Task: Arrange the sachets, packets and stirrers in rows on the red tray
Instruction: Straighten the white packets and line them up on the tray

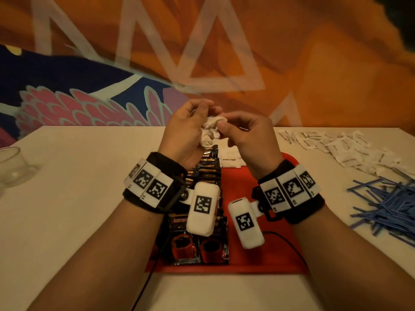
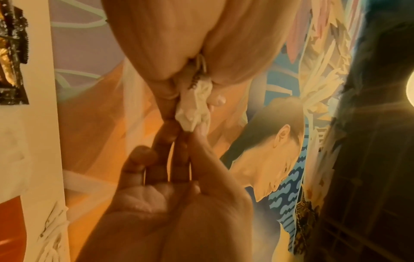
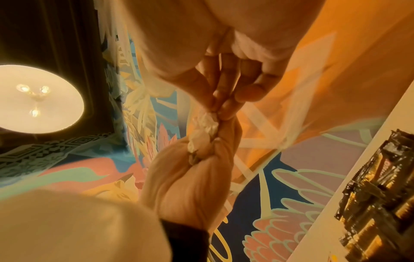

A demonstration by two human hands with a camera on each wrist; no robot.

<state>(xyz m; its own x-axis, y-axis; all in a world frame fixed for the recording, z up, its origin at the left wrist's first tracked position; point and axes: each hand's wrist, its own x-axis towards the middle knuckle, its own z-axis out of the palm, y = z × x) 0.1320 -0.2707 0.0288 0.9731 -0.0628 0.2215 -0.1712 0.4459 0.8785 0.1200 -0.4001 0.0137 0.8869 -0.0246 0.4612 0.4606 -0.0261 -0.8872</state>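
Note:
Both hands are raised above the far end of the red tray (image 1: 258,254). Between them is a crumpled bunch of white sachets (image 1: 210,131). My left hand (image 1: 190,126) grips its lower left part. My right hand (image 1: 242,135) pinches its top with thumb and fingers. In the left wrist view my left hand (image 2: 188,131) pinches the white sachets (image 2: 195,104) from below, with my right hand (image 2: 201,53) above. In the right wrist view my right hand (image 3: 219,109) and left hand (image 3: 190,177) meet on the sachets (image 3: 206,124).
Black coffee packets (image 1: 208,173) lie in a column down the tray's left side. Brown sugar sachets (image 1: 229,158) sit at its far end. A pile of white sachets (image 1: 348,149) and a heap of blue stirrers (image 1: 393,207) lie on the table to the right. A clear glass (image 1: 11,167) stands far left.

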